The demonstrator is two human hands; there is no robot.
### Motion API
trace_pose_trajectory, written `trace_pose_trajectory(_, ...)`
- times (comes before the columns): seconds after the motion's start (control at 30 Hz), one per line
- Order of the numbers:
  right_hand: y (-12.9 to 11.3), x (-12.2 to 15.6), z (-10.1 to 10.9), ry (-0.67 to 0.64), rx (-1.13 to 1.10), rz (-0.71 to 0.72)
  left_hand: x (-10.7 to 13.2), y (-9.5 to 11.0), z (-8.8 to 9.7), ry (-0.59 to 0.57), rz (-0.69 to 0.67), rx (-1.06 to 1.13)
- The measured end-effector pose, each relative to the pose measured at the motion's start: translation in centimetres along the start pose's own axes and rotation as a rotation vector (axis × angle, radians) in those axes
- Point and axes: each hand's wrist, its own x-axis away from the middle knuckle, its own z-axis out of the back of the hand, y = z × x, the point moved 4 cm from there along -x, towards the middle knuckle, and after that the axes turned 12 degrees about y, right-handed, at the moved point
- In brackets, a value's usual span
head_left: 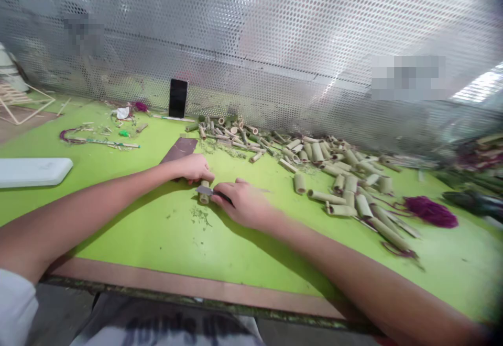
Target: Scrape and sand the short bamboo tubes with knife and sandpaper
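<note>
My left hand (193,168) is closed on a short bamboo tube (204,191) that stands on the green table (157,231). My right hand (244,202) is closed on a small knife (208,191) whose blade lies against the tube. Green shavings (200,215) lie on the table just in front of the tube. A brown flat piece (179,149) lies behind my left hand.
A heap of several cut bamboo tubes (338,178) spreads to the right and back. A purple bundle of thread (430,211) lies far right. A phone (178,98) leans on the perforated metal screen (275,47). A white flat box (33,171) sits at left.
</note>
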Motion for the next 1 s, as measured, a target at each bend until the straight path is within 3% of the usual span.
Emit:
trace_pose_trajectory(0.17, -0.4, 1.0, 0.2, -0.033, -0.04, 0.1, 0.1, -0.1, -0.1, 0.015, 0.0, 0.01)
trace_pose_trajectory(0.4, 1.0, -0.5, -0.3, 0.01, 0.122, -0.027, -0.2, -0.5, -0.3, 0.01, -0.009, -0.004)
trace_pose_trajectory(0.83, 0.6, -0.5, -0.1, 0.015, 0.007, -0.031, 0.0, 0.1, -0.1, 0.008, -0.023, -0.037)
trace_pose_trajectory(1.0, 0.1, 0.7, 0.1, -0.023, -0.027, 0.07, 0.2, 0.2, -0.1, 0.011, -0.019, -0.029)
